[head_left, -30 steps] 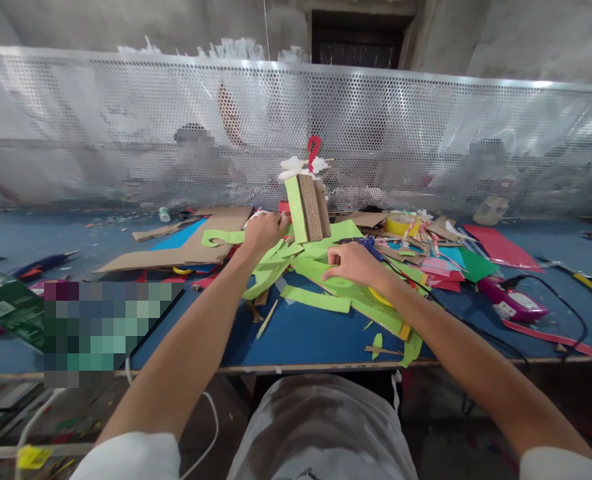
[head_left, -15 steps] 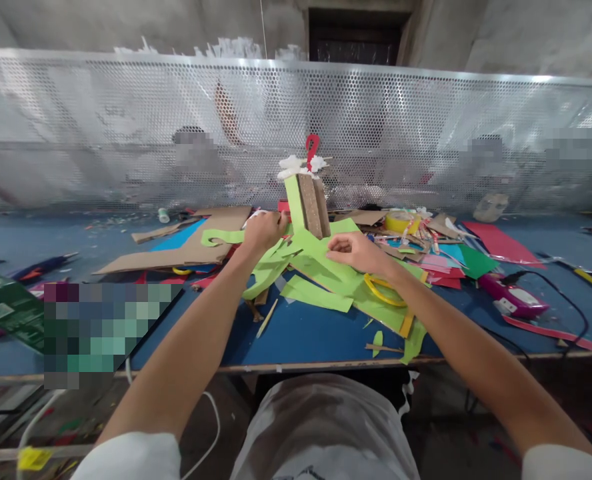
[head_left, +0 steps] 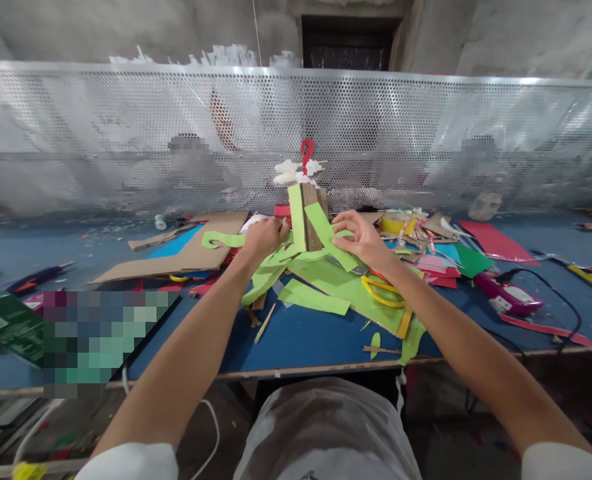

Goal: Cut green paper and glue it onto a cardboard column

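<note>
A small cardboard model [head_left: 312, 230] with a green paper side stands at the middle of the worktable. White puffy pieces [head_left: 289, 172] and a red hook-shaped piece [head_left: 307, 156] top it. My left hand [head_left: 267, 237] is closed beside its lower left side; what the fingers grip is hidden. Between the thumb and fingers of my right hand [head_left: 363, 241] is a light-green paper strip [head_left: 321, 223], slanting in front of the model's brown face. Below that hand lie yellow-handled scissors [head_left: 383, 300]. Green paper offcuts [head_left: 313, 297] spread under both hands.
Brown cardboard [head_left: 176, 257] lies left, near a tilted green box [head_left: 9, 320]. To the right are yellow tape [head_left: 399, 222], red sheets [head_left: 499, 241], a purple corded device [head_left: 509, 293] and yellow-handled pliers [head_left: 591, 275]. A perforated metal screen [head_left: 401, 140] stands behind.
My right hand has picked up a green paper strip and raised it against the model. The blue tool beside that hand is no longer visible. The model stands more upright; my left hand stays beside it.
</note>
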`<state>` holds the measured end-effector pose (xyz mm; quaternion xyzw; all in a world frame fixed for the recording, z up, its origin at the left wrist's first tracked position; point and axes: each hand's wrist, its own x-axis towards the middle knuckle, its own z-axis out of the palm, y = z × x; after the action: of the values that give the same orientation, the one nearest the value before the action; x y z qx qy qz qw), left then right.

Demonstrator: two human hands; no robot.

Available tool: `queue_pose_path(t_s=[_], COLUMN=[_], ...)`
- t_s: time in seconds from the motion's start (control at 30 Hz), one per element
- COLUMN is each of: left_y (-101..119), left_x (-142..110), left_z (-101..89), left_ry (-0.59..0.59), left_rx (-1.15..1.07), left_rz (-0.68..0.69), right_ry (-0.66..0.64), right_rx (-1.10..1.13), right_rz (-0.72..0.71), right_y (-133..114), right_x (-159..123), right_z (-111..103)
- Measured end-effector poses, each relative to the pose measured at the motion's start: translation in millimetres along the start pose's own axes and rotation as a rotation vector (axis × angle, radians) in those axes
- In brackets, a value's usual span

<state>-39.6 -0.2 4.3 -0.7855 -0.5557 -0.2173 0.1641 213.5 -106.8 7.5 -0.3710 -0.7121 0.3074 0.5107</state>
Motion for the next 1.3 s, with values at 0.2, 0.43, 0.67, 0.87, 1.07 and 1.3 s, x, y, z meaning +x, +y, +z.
queue_pose_path(t_s=[0.2, 0.43, 0.67, 0.87, 1.07, 1.3], left_y=[4.8, 12.0, 15.0, 18.6, 20.6, 20.4], left_x=[0.7, 0.2, 0.1, -1.4, -2.7, -3.1], left_z=[6.8, 5.1, 3.7, 1.2, -0.6, -0.2], left_ry=[0.010, 0.029, 0.038, 0.047, 0.082, 0.093], left_rx=[0.047, 0.041, 0.057, 0.073, 0.065, 0.074], left_rz=[0.052, 0.118, 0.129, 0.146, 0.170, 0.194], right_ry=[0.151, 0.195, 0.193, 0.190, 0.205, 0.166], right_rx=[-0.075, -0.156, -0.195, -0.144, -0.031, 0.033], right_rz=[-0.075, -0.046, -0.030, -0.011, 0.000, 0.006], right_y=[3.1, 4.2, 9.2, 12.0, 12.9, 18.3], right_x=[4.4, 5.5, 6.8, 8.0, 8.0, 10.0], right_z=[-8.5, -8.2, -7.5, -7.1, -5.7, -5.2])
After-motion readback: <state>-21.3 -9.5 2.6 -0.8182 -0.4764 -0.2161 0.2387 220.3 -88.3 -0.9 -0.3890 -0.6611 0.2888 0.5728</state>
